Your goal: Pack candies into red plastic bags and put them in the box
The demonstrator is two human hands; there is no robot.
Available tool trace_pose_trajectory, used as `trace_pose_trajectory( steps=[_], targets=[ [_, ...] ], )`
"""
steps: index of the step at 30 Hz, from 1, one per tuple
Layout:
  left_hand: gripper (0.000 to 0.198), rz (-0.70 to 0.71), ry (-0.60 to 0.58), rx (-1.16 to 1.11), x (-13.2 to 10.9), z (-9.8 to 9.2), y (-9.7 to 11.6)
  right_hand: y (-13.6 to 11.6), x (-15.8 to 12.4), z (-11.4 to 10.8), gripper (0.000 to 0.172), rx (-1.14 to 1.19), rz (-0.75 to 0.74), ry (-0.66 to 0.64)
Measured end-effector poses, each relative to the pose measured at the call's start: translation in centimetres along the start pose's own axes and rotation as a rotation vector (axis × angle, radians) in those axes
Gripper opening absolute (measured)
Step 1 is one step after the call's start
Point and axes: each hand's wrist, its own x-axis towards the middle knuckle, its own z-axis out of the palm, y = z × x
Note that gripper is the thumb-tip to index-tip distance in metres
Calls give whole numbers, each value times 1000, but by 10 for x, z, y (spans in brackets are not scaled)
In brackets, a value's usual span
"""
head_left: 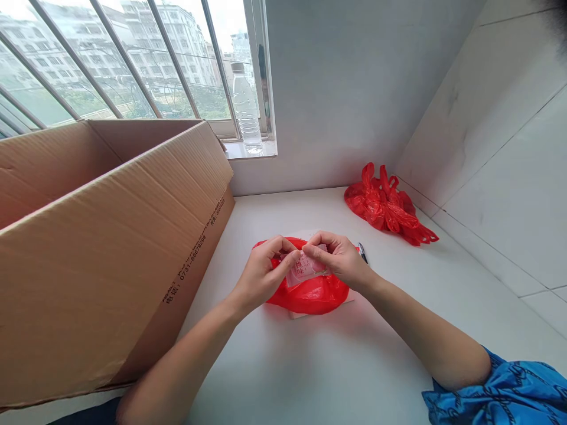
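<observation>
My left hand (270, 268) and my right hand (336, 260) meet at the middle, thumbs and forefingers pinched close together. Between them is a small pale pink packet (305, 268) with printed characters, its upper edge at my fingertips. Both hands appear to grip that edge, though the fingers partly cover it. Under the packet a red plastic bag (312, 298) lies crumpled on the white tabletop (266, 366). A flat, pale thing (299, 316) shows slightly from beneath the bag.
On the left stands a large open cardboard box (177, 224). Another knotted red plastic bag (385, 203) lies at the back right by the tiled wall (500, 195). A dark pen (362, 252) is beside my right hand. A clear bottle (247, 112) stands on the windowsill.
</observation>
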Motion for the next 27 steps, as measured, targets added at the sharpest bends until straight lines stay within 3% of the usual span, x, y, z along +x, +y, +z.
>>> trace_pose_trajectory(
  steps=[7, 14, 19, 27],
  targets=[
    [31, -185, -163, -163, 1, -2, -9, 0, -1, 1, 33, -28, -69, 106],
    [39, -191, -117, -142, 2, -3, -11, -3, -1, -1, 44, 9, 60, 17],
    [39, -191, -110, -117, 2, -3, -10, 0, -1, -3, 38, -52, 4, 36],
    [41, -212, -133, -142, 2, -3, -13, 4, 1, -2, 41, -77, 3, 34]
  ],
)
